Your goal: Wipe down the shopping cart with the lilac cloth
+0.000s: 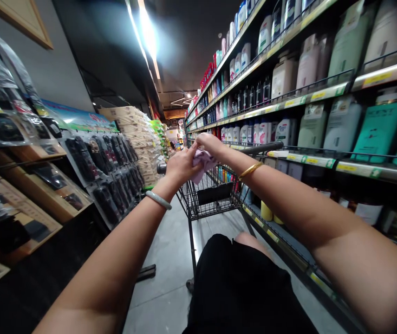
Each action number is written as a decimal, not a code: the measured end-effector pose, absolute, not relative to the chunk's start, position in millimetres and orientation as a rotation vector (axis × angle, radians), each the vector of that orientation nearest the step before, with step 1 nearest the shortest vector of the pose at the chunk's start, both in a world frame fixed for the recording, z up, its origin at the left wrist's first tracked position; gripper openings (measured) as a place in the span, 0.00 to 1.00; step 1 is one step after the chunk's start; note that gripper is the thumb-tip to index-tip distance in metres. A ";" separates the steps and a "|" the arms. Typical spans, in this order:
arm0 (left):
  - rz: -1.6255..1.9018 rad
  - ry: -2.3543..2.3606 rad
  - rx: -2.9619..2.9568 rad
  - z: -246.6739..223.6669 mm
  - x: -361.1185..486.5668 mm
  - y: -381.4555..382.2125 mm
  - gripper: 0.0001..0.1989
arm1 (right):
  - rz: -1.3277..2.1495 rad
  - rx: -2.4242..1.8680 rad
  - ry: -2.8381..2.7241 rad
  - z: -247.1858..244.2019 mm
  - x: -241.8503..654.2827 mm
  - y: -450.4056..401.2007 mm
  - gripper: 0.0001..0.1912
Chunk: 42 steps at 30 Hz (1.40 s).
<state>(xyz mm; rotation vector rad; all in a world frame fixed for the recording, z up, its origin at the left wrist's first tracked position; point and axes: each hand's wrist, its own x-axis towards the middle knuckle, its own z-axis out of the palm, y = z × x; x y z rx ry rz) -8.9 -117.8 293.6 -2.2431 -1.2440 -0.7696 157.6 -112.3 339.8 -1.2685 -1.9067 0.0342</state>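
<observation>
Both hands meet above the handle of a black wire shopping cart (215,192). My left hand (180,163), below a pale bangle, is closed on a crumpled light purple cloth (203,163). The cloth hangs down between the hands. My right hand (209,144), its wrist bent, touches the left fingertips at the top of the cloth; its fingers are bent and partly hidden, and what they grip is too small to make out. A gold bangle sits on the right forearm. The cart's handle bar (263,148) shows on both sides of the hands.
Shelves (309,160) of shampoo and body wash bottles line the right side. On the left hang packaged goods (104,157) above dark shelving with boxes (59,185). Stacked cartons (132,139) stand farther along. Grey floor (163,287) runs down the aisle.
</observation>
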 end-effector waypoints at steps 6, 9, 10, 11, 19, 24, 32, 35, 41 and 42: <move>-0.633 -1.322 -2.213 311.2 -35.4 -126.4 0.25 | -0.230 -1.549 -1.908 303.6 180.8 -95.4 0.27; -0.633 -1.385 -2.092 300.6 -33.4 -133.3 0.24 | -0.476 -1.533 -1.916 284.6 173.8 -94.0 0.30; -0.609 -1.341 -2.068 295.2 -29.8 -135.7 0.24 | -0.507 -1.522 -1.886 281.2 171.2 -94.2 0.31; -0.583 -1.279 -2.053 290.4 -26.3 -137.7 0.25 | -0.519 -1.520 -1.855 279.2 169.1 -94.6 0.32; -0.633 -1.270 -2.064 315.5 -42.2 -126.5 0.19 | -0.626 -1.542 -1.837 280.1 172.6 -102.0 0.37; -0.595 -1.161 -2.081 302.1 -34.9 -134.2 0.19 | -0.649 -1.587 -1.795 278.9 174.4 -104.9 0.37; -0.539 -1.116 -2.331 306.6 -52.5 -117.5 0.27 | -0.677 -1.564 -1.791 275.8 183.0 -101.8 0.36; -0.621 -1.189 -2.302 308.1 -44.1 -115.9 0.21 | -0.679 -1.564 -1.781 274.8 183.2 -100.3 0.36; -0.365 -0.810 -2.214 292.3 -39.7 -129.1 0.28 | -0.690 -1.573 -1.776 274.7 189.8 -103.5 0.36; -0.342 -0.790 -2.239 292.5 -45.0 -129.1 0.28 | -0.689 -1.573 -1.780 274.7 191.3 -104.0 0.36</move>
